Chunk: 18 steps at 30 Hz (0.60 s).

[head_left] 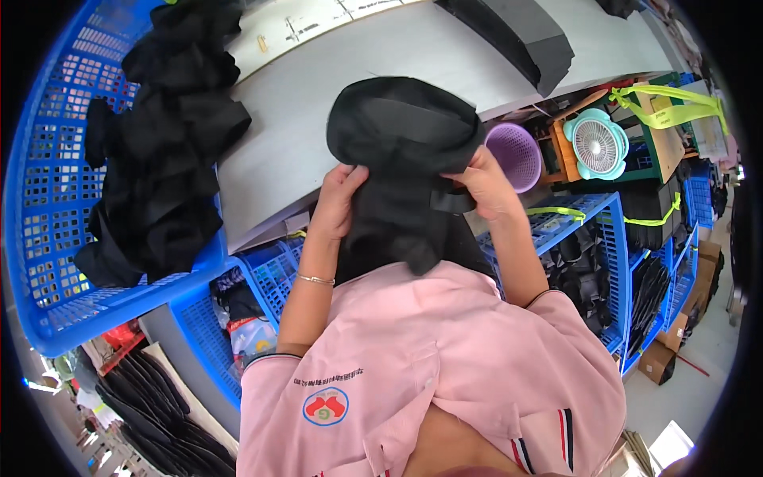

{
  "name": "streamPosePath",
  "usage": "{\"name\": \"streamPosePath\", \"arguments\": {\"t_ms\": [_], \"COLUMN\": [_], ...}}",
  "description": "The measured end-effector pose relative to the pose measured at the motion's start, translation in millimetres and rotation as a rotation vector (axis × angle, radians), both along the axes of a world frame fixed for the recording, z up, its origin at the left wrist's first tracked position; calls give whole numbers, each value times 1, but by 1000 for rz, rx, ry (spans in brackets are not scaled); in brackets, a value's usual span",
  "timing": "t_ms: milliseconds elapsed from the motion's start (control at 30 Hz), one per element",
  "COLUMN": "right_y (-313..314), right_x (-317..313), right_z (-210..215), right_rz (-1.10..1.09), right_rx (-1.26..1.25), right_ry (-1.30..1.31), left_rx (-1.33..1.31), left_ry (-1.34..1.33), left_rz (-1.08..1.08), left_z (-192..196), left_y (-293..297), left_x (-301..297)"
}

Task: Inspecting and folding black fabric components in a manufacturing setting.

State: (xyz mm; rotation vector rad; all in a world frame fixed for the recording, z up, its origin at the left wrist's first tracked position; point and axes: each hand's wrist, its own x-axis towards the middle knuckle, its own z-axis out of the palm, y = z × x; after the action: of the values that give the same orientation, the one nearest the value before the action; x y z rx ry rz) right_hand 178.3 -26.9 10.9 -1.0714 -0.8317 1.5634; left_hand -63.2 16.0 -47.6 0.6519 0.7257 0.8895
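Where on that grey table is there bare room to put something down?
The table is bare between the clothes pile on the left and the foam block at the far right. The near edge is taken: the left hand and right hand hold a black garment there. The blue basket is crowded.

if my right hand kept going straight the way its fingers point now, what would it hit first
The right hand already grips the black fabric piece, fingers pointing left into it, so more of that fabric comes first. Beyond it probably the left hand; depth is unclear.
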Motion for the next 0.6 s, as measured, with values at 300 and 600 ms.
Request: {"name": "streamPosePath", "arguments": {"t_ms": [300,600], "right_y": [1,6], "right_x": [-8,-21], "right_z": [-28,-28], "right_rz": [-136,-310], "right_rx": [30,78], "right_ry": [-242,-753], "left_rx": [105,129], "left_ry": [133,386], "left_rz": [51,116], "left_z": [7,17], "left_y": [-21,-19], "left_x": [14,26]}}
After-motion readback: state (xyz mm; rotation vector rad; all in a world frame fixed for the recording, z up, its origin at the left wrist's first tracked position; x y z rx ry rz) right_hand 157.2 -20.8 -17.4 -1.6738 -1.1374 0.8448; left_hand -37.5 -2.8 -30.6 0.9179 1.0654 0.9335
